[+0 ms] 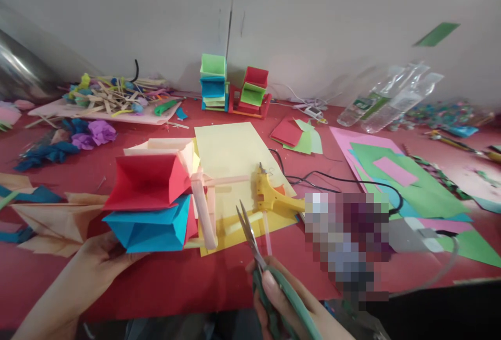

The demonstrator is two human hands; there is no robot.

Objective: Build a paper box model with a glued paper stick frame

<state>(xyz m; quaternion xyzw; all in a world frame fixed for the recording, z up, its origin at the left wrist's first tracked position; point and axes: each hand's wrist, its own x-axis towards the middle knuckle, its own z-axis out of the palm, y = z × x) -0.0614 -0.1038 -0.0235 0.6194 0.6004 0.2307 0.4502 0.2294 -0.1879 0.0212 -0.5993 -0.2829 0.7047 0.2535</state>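
Observation:
My left hand (99, 262) grips a stack of folded paper boxes from below, its fingers partly hidden behind it. In the stack, a red paper box (143, 186) sits above a blue paper box (151, 228), with a cream one behind. A pale stick frame (204, 212) stands at the stack's right side. My right hand (287, 301) is closed around the green handles of a pair of scissors (256, 251). The blades point up and away, slightly apart, with no paper between them. Beyond them a yellow glue gun (268, 191) lies on yellow paper (230, 147).
Two finished-looking stacks, a green-and-blue box stack (213, 84) and a red-and-green box stack (254, 89), stand against the wall. Wooden sticks (111, 97) lie heaped back left. Plastic bottles (391, 97) and coloured paper sheets (410, 175) are at right. A black cord (344, 180) crosses the red table.

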